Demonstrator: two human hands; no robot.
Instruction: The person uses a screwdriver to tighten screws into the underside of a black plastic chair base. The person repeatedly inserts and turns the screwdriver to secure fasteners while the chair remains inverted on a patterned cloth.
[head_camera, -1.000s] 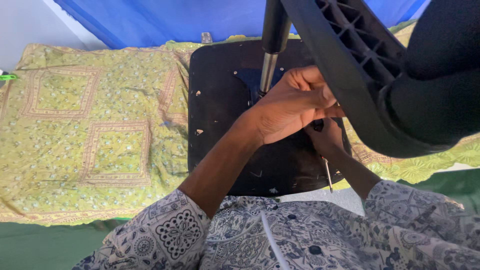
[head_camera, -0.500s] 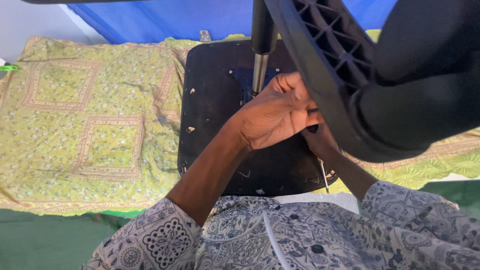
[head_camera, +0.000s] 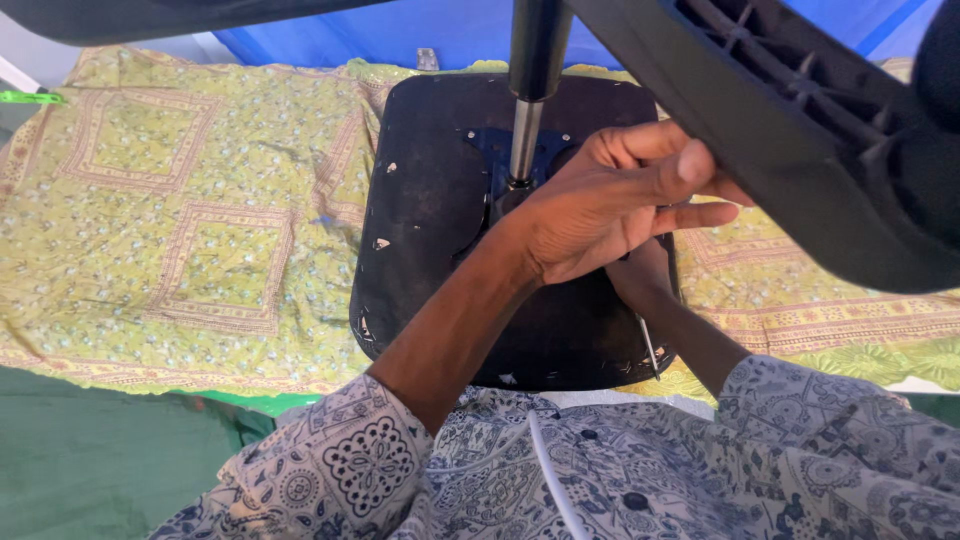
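Upturned black chair seat (head_camera: 440, 230) lies under left hand (head_camera: 610, 205), fingers loosely spread by the gas column (head_camera: 527, 110), gripping nothing; right hand (head_camera: 640, 275) mostly hidden beneath, grip unreadable; base arm (head_camera: 800, 130) mounted

I see black seat (head_camera: 430, 250), silver-and-black post (head_camera: 525, 140), black leg (head_camera: 800, 130), yellow-green floral cloth (head_camera: 180, 220) with square borders, blue tarp (head_camera: 400, 30), my sleeves (head_camera: 340, 470) blue-white paisley.

An upturned black chair seat (head_camera: 430, 230) lies on a yellow-green patterned cloth (head_camera: 170, 210), its gas column (head_camera: 528, 95) rising from the middle. The left hand (head_camera: 610, 205) reaches over the seat, fingers extended. The right hand (head_camera: 640, 275) sits beneath it, mostly hidden.
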